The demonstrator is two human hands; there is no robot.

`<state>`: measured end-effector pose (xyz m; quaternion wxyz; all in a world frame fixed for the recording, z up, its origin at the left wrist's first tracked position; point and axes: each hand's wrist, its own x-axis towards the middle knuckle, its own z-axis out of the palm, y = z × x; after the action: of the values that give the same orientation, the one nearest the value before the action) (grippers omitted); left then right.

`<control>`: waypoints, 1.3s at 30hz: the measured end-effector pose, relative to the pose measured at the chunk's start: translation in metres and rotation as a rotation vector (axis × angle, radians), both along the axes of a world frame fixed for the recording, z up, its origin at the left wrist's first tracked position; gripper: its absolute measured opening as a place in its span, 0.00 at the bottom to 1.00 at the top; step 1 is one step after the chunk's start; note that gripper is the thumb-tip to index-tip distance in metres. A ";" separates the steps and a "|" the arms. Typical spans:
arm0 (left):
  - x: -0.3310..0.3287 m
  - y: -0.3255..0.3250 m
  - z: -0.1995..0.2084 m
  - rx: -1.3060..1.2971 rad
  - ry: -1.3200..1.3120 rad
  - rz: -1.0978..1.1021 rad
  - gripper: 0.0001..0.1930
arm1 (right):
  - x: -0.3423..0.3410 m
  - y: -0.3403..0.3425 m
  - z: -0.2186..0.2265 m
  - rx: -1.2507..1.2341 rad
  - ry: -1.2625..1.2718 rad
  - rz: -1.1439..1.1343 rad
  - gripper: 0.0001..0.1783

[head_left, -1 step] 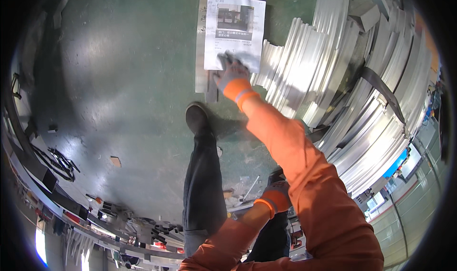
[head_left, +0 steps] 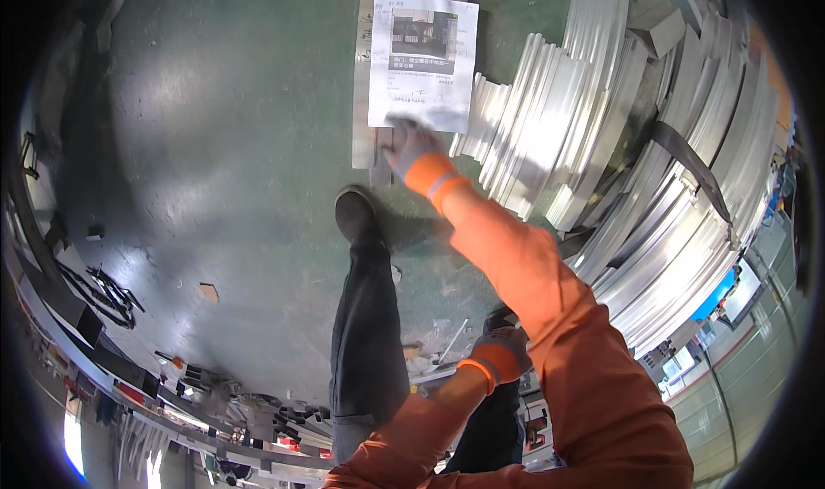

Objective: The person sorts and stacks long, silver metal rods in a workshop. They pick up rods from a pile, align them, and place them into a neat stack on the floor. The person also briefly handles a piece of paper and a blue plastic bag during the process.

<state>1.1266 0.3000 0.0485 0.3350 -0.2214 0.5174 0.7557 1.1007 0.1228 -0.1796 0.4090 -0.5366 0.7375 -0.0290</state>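
right hand (head_left: 411, 148): gloved, grey with orange cuff, arm stretched far out; fingers pinched on bottom edge of the paper sheet (head_left: 423, 59), holding it up flat to the view.
paper sheet: white printed page with a dark photo near its top; held over the green floor (head_left: 215, 145), right at the near end of the metal strips (head_left: 369, 102) lying on the floor; its right edge is just beside the stack of metal profiles (head_left: 550, 119).
left hand (head_left: 503, 351): gloved same way, low by the person's legs, curled loosely; can't tell if it holds anything.
metal profiles: long silvery bars, piled along the floor's right side, a black strap (head_left: 687, 167) round one bundle.
shoe (head_left: 354, 214): dark, planted mid floor, near the strips' end, dark trouser leg below it.
floor's left edge: dark clutter (head_left: 107, 296) of small parts, well apart from both hands.
sleeves: orange, both arms.
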 end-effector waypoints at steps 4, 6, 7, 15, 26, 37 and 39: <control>0.000 0.000 0.000 -0.017 -0.132 0.103 0.18 | 0.011 0.037 0.123 0.242 -0.628 -0.017 0.18; 0.006 0.020 -0.005 -0.053 -0.028 0.182 0.22 | 0.006 0.063 0.162 0.146 -0.699 0.015 0.15; 0.009 0.026 -0.007 -0.069 0.016 0.228 0.25 | 0.001 0.067 0.186 0.146 -0.702 0.032 0.15; 0.037 0.137 -0.070 -0.395 -0.009 0.362 0.25 | -0.021 0.125 0.243 0.183 -0.756 -0.391 0.23; 0.014 0.056 -0.039 0.615 -0.261 1.395 0.15 | -0.006 0.109 0.233 -0.007 -0.527 -0.175 0.20; 0.008 0.043 -0.030 0.055 -0.208 1.282 0.16 | 0.002 0.108 0.228 0.006 -0.486 -0.045 0.21; 0.008 0.045 -0.031 0.074 -0.206 1.263 0.16 | 0.002 0.107 0.229 0.027 -0.476 -0.036 0.21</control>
<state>1.1348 0.3448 0.0179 -0.1195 -0.5432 0.2258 0.7998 1.1030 0.2294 0.0498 0.5779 -0.4960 0.6299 -0.1521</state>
